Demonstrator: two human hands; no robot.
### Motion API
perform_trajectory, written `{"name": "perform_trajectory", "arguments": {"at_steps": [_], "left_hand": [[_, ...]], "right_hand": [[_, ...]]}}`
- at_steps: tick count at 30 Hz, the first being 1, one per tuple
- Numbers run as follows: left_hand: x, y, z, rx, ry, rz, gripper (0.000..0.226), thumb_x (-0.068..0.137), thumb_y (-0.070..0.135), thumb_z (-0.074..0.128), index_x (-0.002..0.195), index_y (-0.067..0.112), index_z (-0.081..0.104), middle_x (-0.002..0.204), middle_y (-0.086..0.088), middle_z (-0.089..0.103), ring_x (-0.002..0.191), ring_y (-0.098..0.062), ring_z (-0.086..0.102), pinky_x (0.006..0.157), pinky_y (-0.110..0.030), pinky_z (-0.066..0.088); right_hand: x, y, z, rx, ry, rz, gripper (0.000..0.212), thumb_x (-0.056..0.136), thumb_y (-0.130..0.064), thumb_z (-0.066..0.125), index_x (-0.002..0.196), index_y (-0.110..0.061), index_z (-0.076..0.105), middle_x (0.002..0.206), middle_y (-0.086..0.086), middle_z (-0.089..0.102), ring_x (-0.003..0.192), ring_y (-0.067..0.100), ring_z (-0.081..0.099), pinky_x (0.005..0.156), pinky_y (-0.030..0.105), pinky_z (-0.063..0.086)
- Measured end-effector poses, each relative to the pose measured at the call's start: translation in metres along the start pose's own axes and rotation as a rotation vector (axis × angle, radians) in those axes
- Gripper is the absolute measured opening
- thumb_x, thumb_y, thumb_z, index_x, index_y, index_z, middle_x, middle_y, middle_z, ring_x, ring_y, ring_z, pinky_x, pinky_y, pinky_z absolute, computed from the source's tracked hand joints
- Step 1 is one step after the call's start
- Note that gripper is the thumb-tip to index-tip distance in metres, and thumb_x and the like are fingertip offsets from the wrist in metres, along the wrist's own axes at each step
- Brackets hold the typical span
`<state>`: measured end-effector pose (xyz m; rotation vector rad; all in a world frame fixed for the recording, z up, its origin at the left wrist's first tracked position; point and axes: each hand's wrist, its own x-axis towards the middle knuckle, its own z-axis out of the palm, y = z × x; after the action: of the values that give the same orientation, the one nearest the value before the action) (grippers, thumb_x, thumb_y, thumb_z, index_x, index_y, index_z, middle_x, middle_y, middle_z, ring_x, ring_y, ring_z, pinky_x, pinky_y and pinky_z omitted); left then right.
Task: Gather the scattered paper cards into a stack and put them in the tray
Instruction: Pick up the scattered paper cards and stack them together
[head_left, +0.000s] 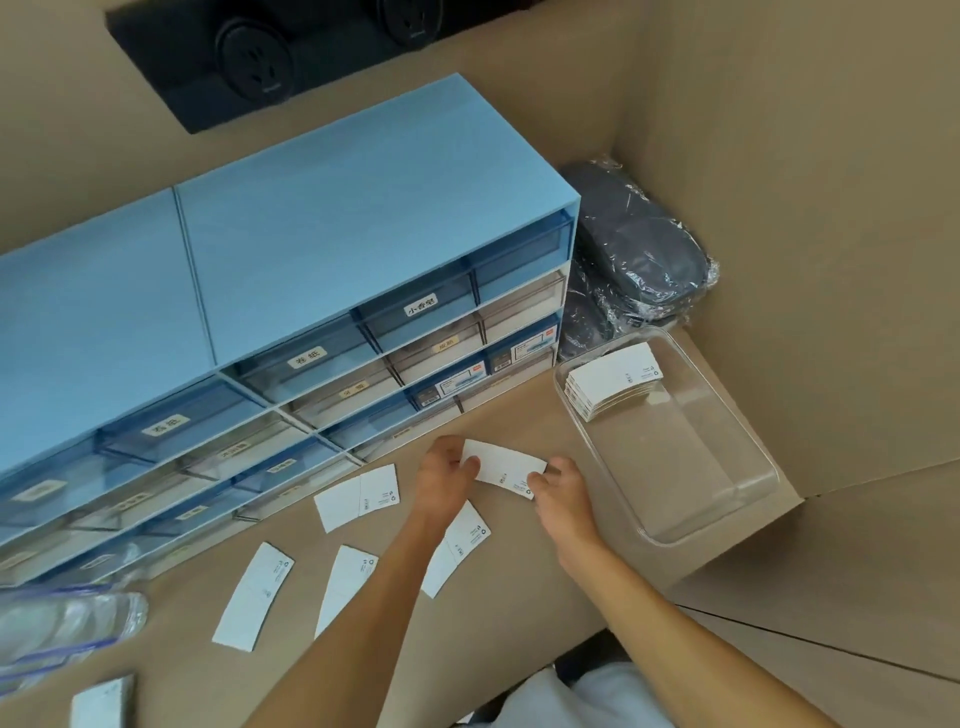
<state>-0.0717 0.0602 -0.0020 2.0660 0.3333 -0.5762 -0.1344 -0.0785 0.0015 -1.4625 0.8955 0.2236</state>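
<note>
Step in hand, by my judgement: gathering, partly done. A beige desk (519, 415), walled by beige panels at back and right, carries a blue drawer unit (291, 291) along the back. A clear tray (748, 525) sits at the right and already holds a stack (613, 382) in its far end. Dark wrapped bundles (639, 254) lie behind the tray; a clear bag (62, 618) lies at the left.

Both hands hold one card (506, 465) above the desk: the left hand (444, 478) pinches its left end, the right hand (563, 491) its right end.

Loose cards (358, 496) remain scattered, about four plus one at the lower left corner. The next move calls for collecting these under the held card and squaring the edges before carrying them across to the tray.
</note>
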Motion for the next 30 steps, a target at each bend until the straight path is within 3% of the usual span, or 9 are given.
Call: {"name": "perform_trajectory", "arguments": {"at_steps": [2,4,6,9,14,19,22,25,30], "left_hand": [[-0.003,-0.005,-0.002,-0.048,0.091,-0.039,0.030,0.093,0.014,0.064,0.122,0.012,0.058,0.117,-0.005,0.069,0.100,-0.021,0.064,0.084,-0.033,0.057],[-0.009,-0.011,-0.006,-0.066,0.201,-0.074,0.031,0.090,0.012,0.068,0.120,0.011,0.060,0.110,-0.004,0.068,0.087,-0.016,0.062,0.068,-0.023,0.054],[-0.016,-0.021,-0.011,-0.102,0.274,-0.118,0.031,0.088,0.014,0.071,0.117,0.014,0.061,0.097,0.002,0.067,0.074,-0.007,0.059,0.054,-0.014,0.043],[-0.031,-0.035,-0.018,-0.167,0.341,-0.196,0.028,0.085,0.019,0.077,0.107,0.020,0.059,0.083,0.012,0.059,0.071,0.000,0.054,0.054,-0.016,0.039],[-0.062,-0.056,-0.022,-0.242,0.470,-0.355,0.022,0.081,0.017,0.079,0.090,0.015,0.059,0.078,0.003,0.059,0.073,-0.018,0.059,0.053,-0.023,0.041],[-0.091,-0.077,-0.005,-0.386,0.526,-0.469,0.023,0.081,0.014,0.075,0.082,0.007,0.054,0.072,-0.003,0.055,0.061,-0.017,0.052,0.051,-0.027,0.037],[-0.098,-0.085,0.001,-0.452,0.556,-0.497,0.020,0.082,0.012,0.074,0.091,0.001,0.059,0.078,-0.005,0.060,0.062,-0.012,0.054,0.051,-0.024,0.036],[-0.098,-0.087,0.000,-0.469,0.571,-0.490,0.017,0.083,0.009,0.072,0.095,0.002,0.063,0.087,-0.011,0.067,0.068,-0.015,0.059,0.054,-0.023,0.039],[-0.091,-0.084,0.001,-0.388,0.608,-0.458,0.018,0.081,0.008,0.072,0.091,0.006,0.057,0.087,-0.004,0.061,0.080,-0.021,0.058,0.060,-0.026,0.040]], "right_hand": [[0.002,0.000,0.002,-0.033,0.000,-0.008,0.033,0.092,0.002,0.055,0.124,-0.002,0.052,0.109,0.017,0.067,0.088,0.024,0.062,0.077,0.036,0.049],[0.004,-0.001,0.005,-0.085,-0.023,-0.030,0.036,0.091,0.003,0.057,0.126,-0.003,0.055,0.108,0.019,0.067,0.088,0.023,0.062,0.081,0.036,0.051],[0.003,-0.005,0.011,-0.131,-0.075,-0.079,0.033,0.089,0.005,0.058,0.121,-0.002,0.060,0.103,0.020,0.070,0.080,0.020,0.062,0.072,0.029,0.051],[-0.001,-0.008,0.020,-0.241,-0.168,-0.163,0.032,0.086,0.009,0.055,0.113,-0.002,0.067,0.100,0.014,0.074,0.080,0.017,0.066,0.063,0.020,0.047],[-0.009,-0.005,0.037,-0.525,-0.306,-0.248,0.028,0.084,0.003,0.052,0.099,-0.013,0.069,0.094,0.000,0.074,0.089,0.020,0.070,0.062,0.018,0.052],[-0.015,0.008,0.047,-0.853,-0.321,-0.373,0.021,0.091,-0.016,0.057,0.104,-0.005,0.068,0.112,0.012,0.059,0.105,0.030,0.059,0.091,0.035,0.049],[-0.017,0.014,0.050,-0.912,-0.334,-0.383,0.019,0.090,-0.018,0.061,0.103,-0.004,0.064,0.111,0.013,0.061,0.106,0.032,0.059,0.086,0.034,0.048],[-0.019,0.015,0.055,-0.946,-0.327,-0.402,0.031,0.089,-0.017,0.062,0.118,-0.009,0.056,0.116,0.010,0.058,0.110,0.031,0.057,0.087,0.036,0.050],[-0.018,0.016,0.059,-1.082,-0.306,-0.428,0.040,0.091,-0.019,0.062,0.127,-0.011,0.047,0.125,0.010,0.051,0.119,0.033,0.053,0.093,0.042,0.049]]}}
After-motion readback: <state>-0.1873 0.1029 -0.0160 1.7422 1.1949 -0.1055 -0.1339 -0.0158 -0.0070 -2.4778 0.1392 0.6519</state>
